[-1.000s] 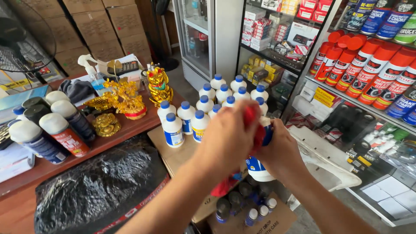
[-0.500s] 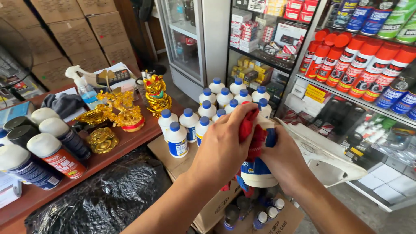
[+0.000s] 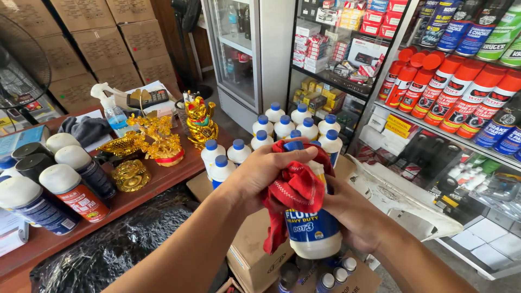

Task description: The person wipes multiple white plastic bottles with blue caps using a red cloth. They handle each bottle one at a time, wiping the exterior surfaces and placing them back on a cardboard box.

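Nearest the camera, the right hand (image 3: 353, 214) cups a white plastic bottle with a blue label (image 3: 313, 230) from the side and below, fingers wrapped around its body, while the left hand (image 3: 260, 173) grips a red cloth (image 3: 296, 190) bunched over the bottle's shoulder and blue cap (the cap just peeks out at the top). The cloth covers only the upper part, so the wiping looks partly done, with the lower body yet to be reached. Just beyond, matching blue-capped bottles (image 3: 271, 135) stand grouped on a cardboard box (image 3: 255, 244), their state unclear. Farther left sits a wooden counter (image 3: 135, 198) with a gold cat figurine (image 3: 199, 122); shelves of red-capped cans (image 3: 456, 92) rise on the right.
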